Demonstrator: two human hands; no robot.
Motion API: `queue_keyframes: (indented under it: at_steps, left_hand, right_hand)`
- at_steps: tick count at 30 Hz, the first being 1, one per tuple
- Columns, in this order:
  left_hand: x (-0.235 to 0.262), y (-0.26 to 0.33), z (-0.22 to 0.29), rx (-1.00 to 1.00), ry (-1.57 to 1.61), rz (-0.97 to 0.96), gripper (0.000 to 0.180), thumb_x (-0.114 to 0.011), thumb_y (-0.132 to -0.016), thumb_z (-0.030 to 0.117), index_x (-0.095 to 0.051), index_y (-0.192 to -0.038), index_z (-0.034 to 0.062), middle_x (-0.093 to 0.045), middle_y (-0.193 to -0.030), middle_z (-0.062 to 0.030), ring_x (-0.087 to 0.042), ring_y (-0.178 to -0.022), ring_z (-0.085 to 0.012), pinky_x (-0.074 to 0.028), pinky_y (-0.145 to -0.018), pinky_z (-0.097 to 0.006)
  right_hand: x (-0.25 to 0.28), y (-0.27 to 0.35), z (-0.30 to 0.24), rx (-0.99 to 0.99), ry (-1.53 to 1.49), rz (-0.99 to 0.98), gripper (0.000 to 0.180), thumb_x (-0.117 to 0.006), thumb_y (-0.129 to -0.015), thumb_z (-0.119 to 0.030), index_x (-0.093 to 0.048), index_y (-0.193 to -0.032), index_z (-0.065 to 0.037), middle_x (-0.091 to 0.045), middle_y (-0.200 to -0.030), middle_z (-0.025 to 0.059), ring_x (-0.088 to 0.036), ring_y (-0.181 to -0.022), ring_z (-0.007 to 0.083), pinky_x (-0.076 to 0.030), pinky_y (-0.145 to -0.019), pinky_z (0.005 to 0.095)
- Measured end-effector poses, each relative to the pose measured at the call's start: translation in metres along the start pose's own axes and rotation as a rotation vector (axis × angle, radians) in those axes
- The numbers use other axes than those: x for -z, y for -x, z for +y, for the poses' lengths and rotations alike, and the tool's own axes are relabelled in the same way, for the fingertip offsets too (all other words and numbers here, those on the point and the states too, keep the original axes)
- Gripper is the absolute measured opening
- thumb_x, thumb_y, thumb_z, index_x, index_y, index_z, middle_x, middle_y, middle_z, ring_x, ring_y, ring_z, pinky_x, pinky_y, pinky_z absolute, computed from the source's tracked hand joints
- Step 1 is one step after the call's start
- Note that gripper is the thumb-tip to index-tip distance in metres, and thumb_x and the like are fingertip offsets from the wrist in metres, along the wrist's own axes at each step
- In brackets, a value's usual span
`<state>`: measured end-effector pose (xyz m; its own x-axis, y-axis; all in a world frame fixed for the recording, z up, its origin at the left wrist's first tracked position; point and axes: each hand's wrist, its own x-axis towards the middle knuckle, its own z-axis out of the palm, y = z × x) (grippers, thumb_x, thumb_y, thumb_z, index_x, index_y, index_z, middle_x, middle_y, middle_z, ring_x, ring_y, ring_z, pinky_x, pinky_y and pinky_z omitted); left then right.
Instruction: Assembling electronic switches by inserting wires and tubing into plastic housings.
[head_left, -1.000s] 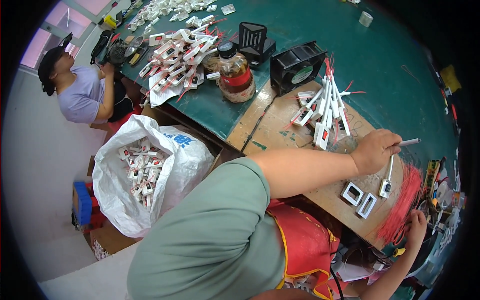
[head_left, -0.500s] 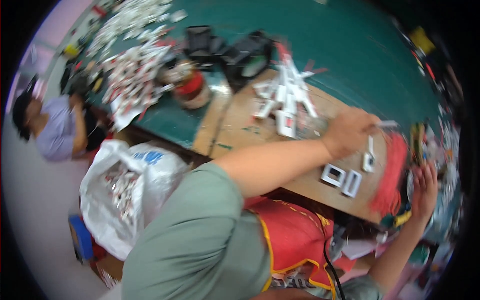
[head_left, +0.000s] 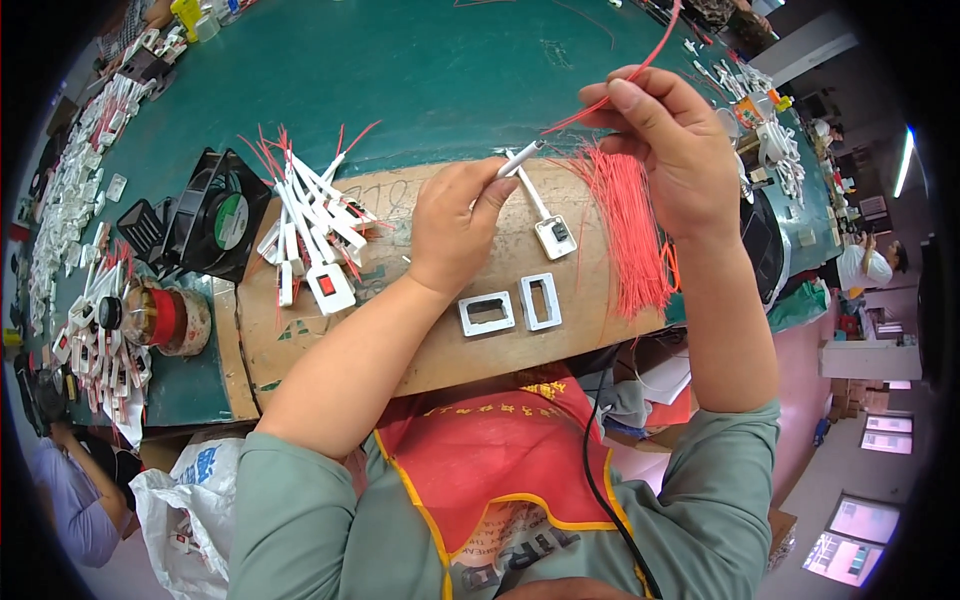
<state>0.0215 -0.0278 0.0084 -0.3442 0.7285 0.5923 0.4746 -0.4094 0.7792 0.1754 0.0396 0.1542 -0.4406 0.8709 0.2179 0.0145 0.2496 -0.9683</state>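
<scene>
Right now the left hand [head_left: 455,235] is pinched shut on a thin white stick [head_left: 520,160], its tip poking up toward the right hand [head_left: 670,150], whose thumb and forefinger are closed on a single red wire [head_left: 610,95] that arcs off to the upper right of the frame. Both sit just above centre, over a brown board [head_left: 420,350].

To my eye the weak point is that wire — it is fine and springy, and a loose pinch could let it flick out before the two parts meet. Its free end may also snag the red wire bundle [head_left: 630,230] lying just under the right hand and drag strands off the board. Two white frames [head_left: 510,308] lie near the board's front edge (a stray forearm could push them over).

As for containers: a jar [head_left: 170,318] with a red band stands at the left, contents not clear, and a white bag [head_left: 195,495] at lower left holds small white pieces. Finished white-and-red pieces [head_left: 310,235] are heaped loose beside a black fan [head_left: 215,215] — not in anything.
</scene>
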Motion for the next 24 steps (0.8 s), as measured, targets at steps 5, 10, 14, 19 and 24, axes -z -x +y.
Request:
queue_keyframes:
  at_steps: [5,10,14,19,24]
  left_hand:
    - [0.0029,0.0004,-0.0046,-0.021,-0.032,-0.029,0.017,-0.066,-0.086,0.014,-0.065,-0.102,0.0076,-0.062,-0.083,-0.0083,-0.058,-0.072,-0.0209,-0.046,-0.064,-0.03]
    - [0.0007,0.0004,-0.003,0.002,0.004,-0.006,0.014,-0.064,-0.085,0.017,-0.065,-0.097,0.0081,-0.062,-0.08,-0.0082,-0.058,-0.075,-0.028,-0.043,-0.068,-0.038]
    - [0.0007,0.0003,-0.001,0.007,-0.003,-0.01,0.015,-0.064,-0.085,0.017,-0.065,-0.097,0.008,-0.063,-0.08,-0.0085,-0.059,-0.076,-0.028,-0.044,-0.068,-0.038]
    - [-0.0001,0.0007,-0.0021,0.005,0.007,-0.001,0.015,-0.065,-0.085,0.016,-0.065,-0.097,0.0079,-0.063,-0.081,-0.0085,-0.059,-0.076,-0.0281,-0.044,-0.067,-0.038]
    - [-0.0003,0.0006,-0.002,0.012,0.003,-0.004,0.015,-0.065,-0.084,0.016,-0.065,-0.097,0.0079,-0.064,-0.082,-0.0087,-0.059,-0.077,-0.0281,-0.044,-0.067,-0.037]
  right_hand:
    - [-0.005,-0.0009,0.001,0.07,0.032,-0.011,0.02,-0.06,-0.092,-0.016,-0.06,-0.104,0.001,-0.068,-0.096,0.0093,-0.066,-0.087,0.0146,-0.052,-0.072,0.0246]
    - [-0.0035,-0.0008,0.0031,0.083,0.057,-0.007,0.02,-0.059,-0.092,-0.015,-0.06,-0.104,0.001,-0.068,-0.096,0.0093,-0.066,-0.085,0.0146,-0.053,-0.073,0.0253]
    - [-0.0006,-0.0001,0.0028,0.077,0.046,-0.022,0.02,-0.06,-0.092,-0.015,-0.06,-0.104,0.001,-0.068,-0.096,0.0094,-0.066,-0.085,0.0145,-0.053,-0.073,0.0253]
    - [0.0,0.0003,0.0056,0.074,0.033,-0.028,0.021,-0.06,-0.092,-0.015,-0.059,-0.105,0.001,-0.068,-0.096,0.0092,-0.066,-0.085,0.0141,-0.053,-0.073,0.0253]
    - [0.0,-0.0006,0.0074,0.057,0.043,-0.053,0.022,-0.061,-0.092,-0.015,-0.059,-0.106,0.001,-0.068,-0.096,0.0089,-0.066,-0.085,0.0135,-0.052,-0.073,0.0251]
